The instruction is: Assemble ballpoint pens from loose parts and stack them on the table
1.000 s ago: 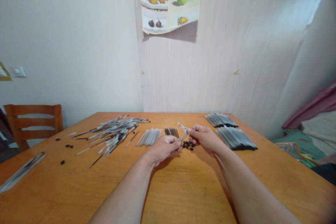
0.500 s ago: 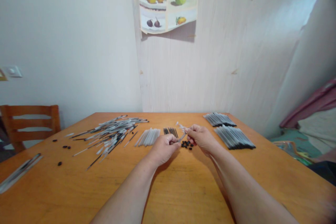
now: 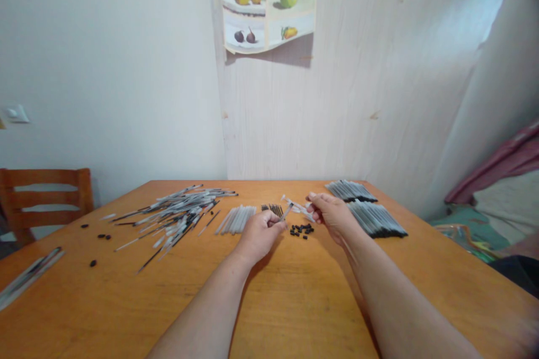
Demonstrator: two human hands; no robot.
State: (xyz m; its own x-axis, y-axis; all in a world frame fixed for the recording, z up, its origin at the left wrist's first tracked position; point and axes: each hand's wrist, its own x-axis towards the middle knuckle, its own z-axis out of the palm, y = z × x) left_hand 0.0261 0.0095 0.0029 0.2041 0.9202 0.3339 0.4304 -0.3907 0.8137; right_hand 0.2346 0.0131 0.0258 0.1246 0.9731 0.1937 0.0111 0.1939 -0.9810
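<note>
My left hand (image 3: 263, 230) is closed, pinching a slim translucent pen barrel (image 3: 288, 211) that slants up to the right, its upper end dark. Across from it, my right hand (image 3: 330, 213) has its fingers curled together beside a few clear pen caps (image 3: 300, 207); whether something small is between the fingertips is hidden. Between the hands lies a cluster of small black plugs (image 3: 301, 230). Just beyond my left hand is a row of dark, thin refills (image 3: 273, 209), and left of that a row of whitish empty barrels (image 3: 236, 220).
A loose heap of pen parts (image 3: 181, 213) spreads over the left of the table (image 3: 286, 303). Two neat stacks of pens with black ends, a back stack (image 3: 349, 190) and a front stack (image 3: 377, 219), lie on the right. A wooden chair (image 3: 46, 199) stands at left.
My right hand has drawn away from the barrel to the right, beside the clear caps. My left hand keeps the barrel, which now points up to the right with its end free.
</note>
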